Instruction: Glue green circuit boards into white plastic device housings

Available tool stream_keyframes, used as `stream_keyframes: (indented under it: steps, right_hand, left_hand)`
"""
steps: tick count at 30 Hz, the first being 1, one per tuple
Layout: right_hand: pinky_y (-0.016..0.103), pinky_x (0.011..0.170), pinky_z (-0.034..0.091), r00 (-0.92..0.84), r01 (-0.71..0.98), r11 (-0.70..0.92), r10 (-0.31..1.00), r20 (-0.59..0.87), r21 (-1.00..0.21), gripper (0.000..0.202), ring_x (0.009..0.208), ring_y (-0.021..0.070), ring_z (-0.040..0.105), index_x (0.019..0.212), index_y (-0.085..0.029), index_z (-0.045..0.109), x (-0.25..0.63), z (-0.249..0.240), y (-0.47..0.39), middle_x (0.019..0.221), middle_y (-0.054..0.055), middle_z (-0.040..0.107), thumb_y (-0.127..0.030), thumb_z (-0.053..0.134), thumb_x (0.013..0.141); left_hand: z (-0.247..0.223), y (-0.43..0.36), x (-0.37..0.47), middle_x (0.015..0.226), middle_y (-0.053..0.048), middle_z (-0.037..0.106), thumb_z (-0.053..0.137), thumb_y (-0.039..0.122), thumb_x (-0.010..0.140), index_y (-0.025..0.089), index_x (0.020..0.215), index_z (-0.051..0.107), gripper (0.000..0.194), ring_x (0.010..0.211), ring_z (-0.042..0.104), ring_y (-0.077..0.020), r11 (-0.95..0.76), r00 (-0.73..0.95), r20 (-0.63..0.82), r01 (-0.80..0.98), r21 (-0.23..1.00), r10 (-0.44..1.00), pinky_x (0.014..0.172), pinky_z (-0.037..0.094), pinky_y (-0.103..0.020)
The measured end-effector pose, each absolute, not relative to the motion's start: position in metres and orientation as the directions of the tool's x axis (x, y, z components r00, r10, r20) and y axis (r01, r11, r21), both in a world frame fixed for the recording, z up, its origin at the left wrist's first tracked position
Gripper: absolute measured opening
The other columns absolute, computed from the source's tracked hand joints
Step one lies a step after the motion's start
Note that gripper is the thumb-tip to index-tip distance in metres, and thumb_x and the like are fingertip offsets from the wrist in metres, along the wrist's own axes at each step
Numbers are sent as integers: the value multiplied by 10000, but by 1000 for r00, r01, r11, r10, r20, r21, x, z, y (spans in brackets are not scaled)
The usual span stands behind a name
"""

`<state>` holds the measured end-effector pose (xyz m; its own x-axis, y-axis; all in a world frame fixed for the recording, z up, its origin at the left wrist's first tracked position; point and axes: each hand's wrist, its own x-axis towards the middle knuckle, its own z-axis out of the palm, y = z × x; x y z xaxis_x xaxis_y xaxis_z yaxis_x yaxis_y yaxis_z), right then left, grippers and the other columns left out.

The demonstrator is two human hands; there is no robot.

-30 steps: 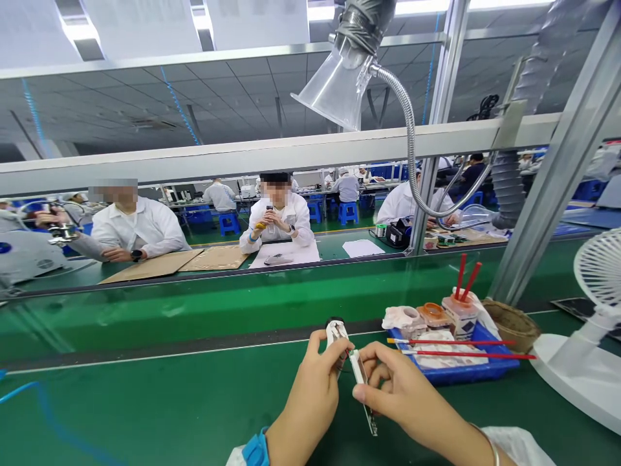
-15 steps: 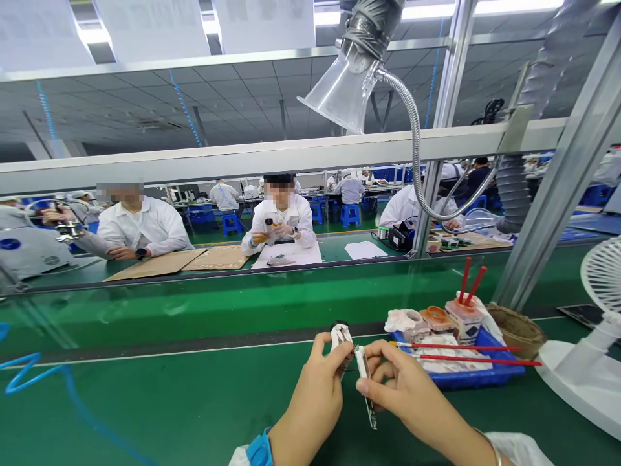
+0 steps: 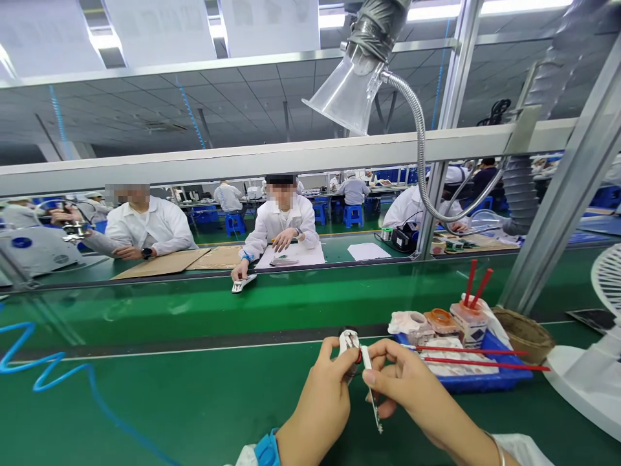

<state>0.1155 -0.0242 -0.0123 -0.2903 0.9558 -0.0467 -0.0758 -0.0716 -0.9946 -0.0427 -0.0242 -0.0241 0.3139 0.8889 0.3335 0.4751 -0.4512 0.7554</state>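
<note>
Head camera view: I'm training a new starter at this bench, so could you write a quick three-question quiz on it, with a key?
1. Multiple choice: what does the right hand hold?
a) a jar
b) a thin white strip
c) a basket

2. True or false: the left hand holds nothing.

3. Fill in the missing word: two red-handled brushes lie across the blue ____.

Key:
1. b
2. False; it holds a white casing.
3. tray
</note>
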Motion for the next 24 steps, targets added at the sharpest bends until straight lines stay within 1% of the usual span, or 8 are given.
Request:
stream_keyframes:
  steps: [5, 10, 14, 18, 21, 24]
  right_hand:
    - [205, 397, 498, -285, -97, -63, 958, -33, -993, 460, 543, 112, 554, 815, -164, 532, 113, -6, -23, 627, -57, 470, -494, 765, 595]
    - [198, 384, 499, -296, -106, -100, 953, -64, -989, 439, 515, 100, 545, 811, -158, 532, 113, -9, -19, 614, -63, 478, -452, 779, 597]
    - [189, 387, 500, -315, -93, -113, 946, -78, -989, 418, 520, 106, 570, 822, -157, 526, 115, -12, -16, 618, -62, 489, -430, 771, 621]
    - [180, 387, 500, -343, -94, -113, 936, -75, -989, 382, 522, 98, 566, 823, -155, 525, 118, -13, -16, 625, -61, 492, -409, 755, 654]
    - [168, 374, 486, -344, -89, -112, 936, -75, -990, 365, 505, 88, 553, 820, -150, 523, 120, -14, -16, 617, -61, 496, -404, 741, 674]
    - [160, 369, 474, -339, -83, -117, 937, -82, -990, 369, 506, 89, 556, 815, -141, 526, 119, -13, -16, 611, -55, 504, -416, 733, 679]
  left_hand:
    - [-27, -24, -41, 1097, -75, 473, 334, 53, 835, 273, 1081, 624, 440, 773, 559, -140, -451, 294, 349, 453, 769, 890, 751, 453, -280]
    - [-31, -23, -40, 1113, -73, 465, 325, 49, 840, 286, 1119, 606, 461, 788, 560, -139, -441, 291, 339, 455, 773, 895, 758, 451, -283]
    - [-30, -24, -40, 1101, -74, 466, 329, 56, 841, 280, 1125, 598, 451, 797, 556, -146, -448, 299, 341, 461, 766, 891, 768, 448, -290]
    - [-24, -27, -40, 1088, -65, 477, 338, 46, 819, 274, 1134, 583, 459, 805, 539, -145, -465, 320, 348, 456, 758, 881, 784, 440, -289]
    - [-21, -29, -39, 1058, -55, 482, 391, 50, 788, 270, 1126, 582, 446, 810, 526, -150, -476, 338, 349, 451, 755, 874, 784, 440, -286]
    - [-22, -28, -38, 1078, -54, 478, 492, 98, 766, 272, 1135, 575, 417, 847, 533, -162, -468, 331, 346, 444, 764, 878, 778, 444, -283]
